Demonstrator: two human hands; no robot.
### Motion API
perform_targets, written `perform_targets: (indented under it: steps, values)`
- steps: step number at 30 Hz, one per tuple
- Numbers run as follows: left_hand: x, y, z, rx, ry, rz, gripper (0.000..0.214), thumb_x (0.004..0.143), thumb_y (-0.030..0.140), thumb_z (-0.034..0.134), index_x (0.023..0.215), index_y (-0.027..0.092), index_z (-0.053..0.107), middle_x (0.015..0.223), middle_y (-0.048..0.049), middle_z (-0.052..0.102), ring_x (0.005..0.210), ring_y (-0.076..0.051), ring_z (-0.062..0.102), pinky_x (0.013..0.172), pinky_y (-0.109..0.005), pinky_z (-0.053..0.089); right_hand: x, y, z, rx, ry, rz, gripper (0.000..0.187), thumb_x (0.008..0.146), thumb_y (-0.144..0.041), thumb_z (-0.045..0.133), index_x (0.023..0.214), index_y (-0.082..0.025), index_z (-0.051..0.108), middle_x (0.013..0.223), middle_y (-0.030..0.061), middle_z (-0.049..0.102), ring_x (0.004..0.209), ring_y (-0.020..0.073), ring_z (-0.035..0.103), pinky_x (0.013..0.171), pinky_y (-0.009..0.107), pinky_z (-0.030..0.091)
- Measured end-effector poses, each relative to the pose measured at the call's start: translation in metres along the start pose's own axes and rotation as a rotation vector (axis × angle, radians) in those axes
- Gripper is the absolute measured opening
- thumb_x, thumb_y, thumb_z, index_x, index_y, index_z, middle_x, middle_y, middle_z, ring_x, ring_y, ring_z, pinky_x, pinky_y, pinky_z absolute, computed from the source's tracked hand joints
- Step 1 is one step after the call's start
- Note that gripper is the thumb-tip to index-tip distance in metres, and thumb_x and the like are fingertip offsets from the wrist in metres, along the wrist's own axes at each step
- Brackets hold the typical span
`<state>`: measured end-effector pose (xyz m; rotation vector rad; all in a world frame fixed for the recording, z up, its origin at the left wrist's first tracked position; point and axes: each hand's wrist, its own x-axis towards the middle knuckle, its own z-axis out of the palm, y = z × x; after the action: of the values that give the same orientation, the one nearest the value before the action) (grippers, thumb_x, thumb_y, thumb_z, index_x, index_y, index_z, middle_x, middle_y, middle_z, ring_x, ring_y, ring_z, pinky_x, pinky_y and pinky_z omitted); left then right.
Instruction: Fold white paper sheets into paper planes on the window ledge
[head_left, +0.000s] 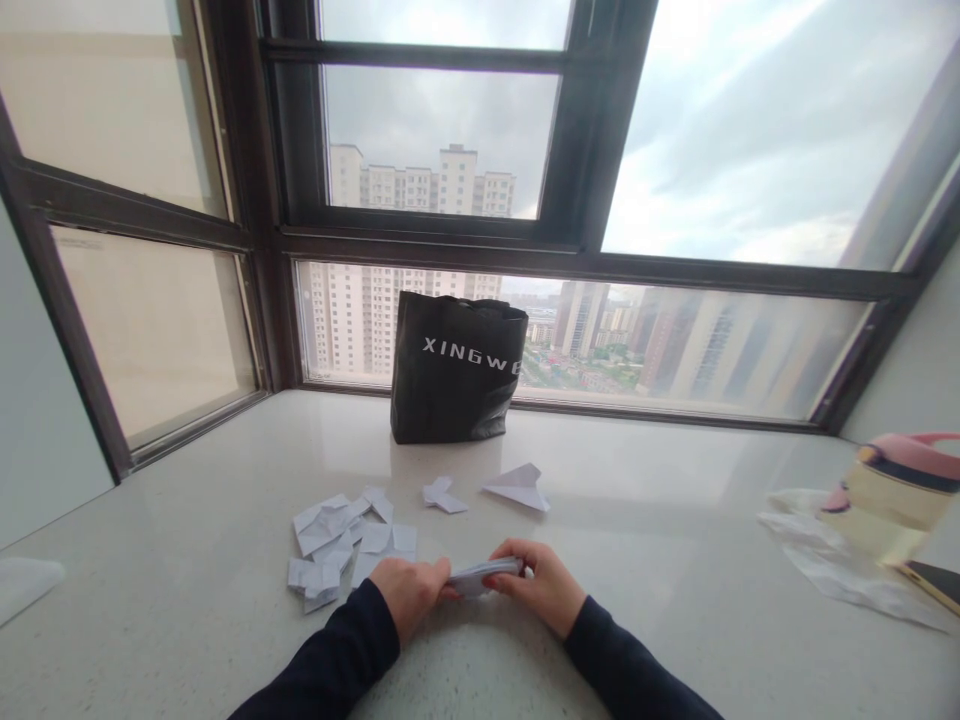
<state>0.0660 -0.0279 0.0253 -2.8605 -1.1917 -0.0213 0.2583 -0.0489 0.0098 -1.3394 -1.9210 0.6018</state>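
A folded white sheet of paper (480,576) is held low over the pale stone counter (637,520). My left hand (409,592) pinches its left end with closed fingers. My right hand (536,582) grips its right end, fingers curled over the top edge. Both arms wear dark sleeves. Left of my hands lies a heap of several small folded white paper pieces (341,545). Beyond them rest a small folded paper shape (442,495) and a white paper plane (519,486).
A black bag with white letters (454,370) stands at the back against the window. At the right edge sit a pink and yellow container (896,490) on crumpled clear plastic (840,570) and a phone corner (934,582). White paper (22,585) lies far left.
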Motion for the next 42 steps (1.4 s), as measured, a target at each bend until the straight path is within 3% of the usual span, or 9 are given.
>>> perform_targets:
  steps: [4, 8, 13, 23, 27, 32, 35, 42]
  values:
    - [-0.002, -0.003, 0.001, -0.082, 0.050, -0.015, 0.029, 0.084, 0.039, 0.030, 0.089, 0.017, 0.049, 0.067, -0.0047, 0.063, 0.064, -0.020, 0.062, 0.051, -0.025, 0.045, 0.004, 0.014, -0.009, -0.047, 0.018, 0.039, 0.030, 0.067, -0.043, 0.053, 0.065, -0.014, 0.058, 0.053, -0.0011, 0.055, 0.050, 0.0120, 0.048, 0.045, 0.020, 0.036]
    - [-0.007, -0.008, 0.000, -0.177, 0.191, -0.108, 0.033, 0.086, 0.035, 0.022, 0.109, 0.020, 0.039, 0.056, 0.0001, 0.058, 0.055, -0.018, 0.060, 0.049, -0.024, 0.043, 0.006, 0.037, -0.037, -0.164, 0.120, 0.115, 0.030, 0.067, -0.044, 0.050, 0.064, -0.015, 0.057, 0.052, -0.0009, 0.055, 0.051, 0.0142, 0.049, 0.048, 0.023, 0.035]
    - [-0.008, -0.007, 0.001, -0.150, 0.193, -0.096, 0.028, 0.083, 0.024, 0.025, 0.107, 0.022, 0.040, 0.058, -0.0002, 0.059, 0.057, -0.018, 0.060, 0.051, -0.024, 0.042, 0.004, 0.062, -0.068, -0.297, 0.236, 0.200, 0.031, 0.066, -0.045, 0.046, 0.063, -0.017, 0.058, 0.051, 0.0009, 0.056, 0.051, 0.0175, 0.051, 0.050, 0.027, 0.036]
    - [-0.009, 0.005, 0.008, -0.216, 0.072, 0.041, 0.023, 0.080, 0.018, 0.030, 0.097, 0.025, 0.045, 0.082, -0.0006, 0.064, 0.072, -0.018, 0.061, 0.058, -0.024, 0.044, 0.006, 0.067, -0.059, -0.398, 0.288, 0.186, 0.030, 0.068, -0.044, 0.043, 0.068, -0.018, 0.058, 0.056, 0.0018, 0.058, 0.054, 0.0186, 0.052, 0.051, 0.027, 0.038]
    - [-0.008, 0.004, 0.007, -0.214, 0.067, 0.033, 0.024, 0.081, 0.018, 0.030, 0.099, 0.025, 0.045, 0.084, -0.0011, 0.063, 0.074, -0.017, 0.059, 0.060, -0.025, 0.044, 0.007, 0.069, -0.057, -0.433, 0.330, 0.167, 0.026, 0.067, -0.039, 0.046, 0.070, -0.017, 0.059, 0.059, 0.0026, 0.056, 0.055, 0.0184, 0.052, 0.054, 0.028, 0.040]
    - [-0.008, -0.005, -0.004, -0.119, 0.213, -0.117, 0.025, 0.076, 0.016, 0.035, 0.097, 0.019, 0.049, 0.091, -0.0067, 0.057, 0.084, -0.020, 0.052, 0.071, -0.031, 0.042, 0.007, 0.077, -0.056, -0.475, 0.420, 0.155, 0.020, 0.061, -0.033, 0.055, 0.072, -0.016, 0.060, 0.066, 0.0040, 0.051, 0.061, 0.0193, 0.050, 0.063, 0.032, 0.041]
    - [-0.011, -0.015, -0.014, -0.034, 0.297, -0.232, 0.024, 0.074, 0.018, 0.040, 0.095, 0.018, 0.052, 0.095, -0.0082, 0.054, 0.085, -0.022, 0.049, 0.074, -0.034, 0.039, 0.006, 0.082, -0.056, -0.493, 0.478, 0.157, 0.026, 0.060, -0.033, 0.057, 0.079, -0.015, 0.058, 0.074, 0.0062, 0.050, 0.065, 0.0205, 0.050, 0.068, 0.036, 0.040]
    - [-0.015, -0.044, -0.021, 0.101, 0.271, -0.499, 0.024, 0.077, 0.024, 0.038, 0.092, 0.015, 0.054, 0.091, -0.0097, 0.055, 0.086, -0.025, 0.048, 0.072, -0.035, 0.037, 0.006, 0.086, -0.056, -0.493, 0.538, 0.134, 0.038, 0.059, -0.037, 0.058, 0.088, -0.013, 0.054, 0.074, 0.0068, 0.049, 0.065, 0.0210, 0.049, 0.067, 0.037, 0.040]
